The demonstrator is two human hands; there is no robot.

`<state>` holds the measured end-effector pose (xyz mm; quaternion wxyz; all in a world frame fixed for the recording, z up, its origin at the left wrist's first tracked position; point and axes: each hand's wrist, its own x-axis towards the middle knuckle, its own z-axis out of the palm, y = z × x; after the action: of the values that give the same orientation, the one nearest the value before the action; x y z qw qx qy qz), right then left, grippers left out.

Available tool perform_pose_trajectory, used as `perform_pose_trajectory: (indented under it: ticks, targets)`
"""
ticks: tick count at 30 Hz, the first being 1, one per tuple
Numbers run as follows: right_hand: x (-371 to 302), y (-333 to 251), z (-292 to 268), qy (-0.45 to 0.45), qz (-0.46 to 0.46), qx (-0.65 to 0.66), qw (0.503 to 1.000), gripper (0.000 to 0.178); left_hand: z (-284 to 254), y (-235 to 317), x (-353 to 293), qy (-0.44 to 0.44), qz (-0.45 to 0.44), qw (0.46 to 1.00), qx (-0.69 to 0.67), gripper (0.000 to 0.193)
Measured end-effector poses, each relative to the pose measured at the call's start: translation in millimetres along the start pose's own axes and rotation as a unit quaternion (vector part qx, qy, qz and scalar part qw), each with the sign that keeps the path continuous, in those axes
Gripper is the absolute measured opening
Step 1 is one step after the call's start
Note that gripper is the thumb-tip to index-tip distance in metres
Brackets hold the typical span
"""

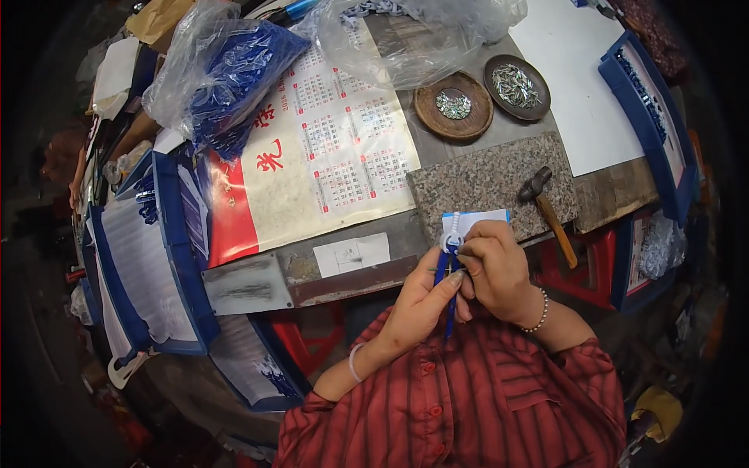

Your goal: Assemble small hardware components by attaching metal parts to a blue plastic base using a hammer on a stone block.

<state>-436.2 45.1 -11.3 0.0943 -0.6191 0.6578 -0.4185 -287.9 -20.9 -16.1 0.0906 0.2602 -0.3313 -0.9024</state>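
Observation:
In front of my chest, at the table's near edge, both hands are closed on a slim blue plastic tool with a white round head (452,242). Its blue legs point down toward my shirt, and a narrow white stem sticks up from the head. My left hand (421,304) grips the blue legs between thumb and fingers. Fingertips of my right hand (495,269) pinch at the side, just below the white head. A thin dark pin seems to cross the legs there, but the fingers partly hide it. Behind the head lies a small white and blue pad (476,218).
A hammer (548,214) lies on a speckled stone slab (499,179). Beyond are a wooden bowl of small metal discs (427,127) and a dark dish of metal pins (538,113). Blue trays (207,320) flank the table. A bag of blue parts (242,78) sits on a calendar sheet (296,203).

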Motion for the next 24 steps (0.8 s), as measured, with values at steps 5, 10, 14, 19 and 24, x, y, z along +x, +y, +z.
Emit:
perform_pose_trajectory:
  ticks: [5,10,14,19,24]
  targets:
    - [-0.1,-0.1,1.7,-0.017,-0.077,-0.099,0.992,0.043,0.0,-3.5,-0.8,0.018,0.026,0.996,0.081,0.03]
    - [-1.0,5.4,-3.6,-0.04,-0.078,-0.09,0.992,0.042,-0.8,-8.7,1.1,0.008,0.025,0.995,0.092,0.035]
    - [-1.6,3.1,-21.5,-0.063,0.052,0.067,0.994,0.034,4.4,-11.3,2.9,-0.011,0.011,0.999,0.04,0.039]
    - [-12.8,5.1,-31.3,-0.044,0.337,0.447,0.827,0.043,13.6,-5.6,2.4,-0.056,-0.003,0.998,0.032,0.04]
    - [-13.9,4.1,-30.5,-0.109,0.32,0.506,0.794,0.037,14.7,-16.1,2.4,-0.075,-0.012,0.997,0.009,0.04]
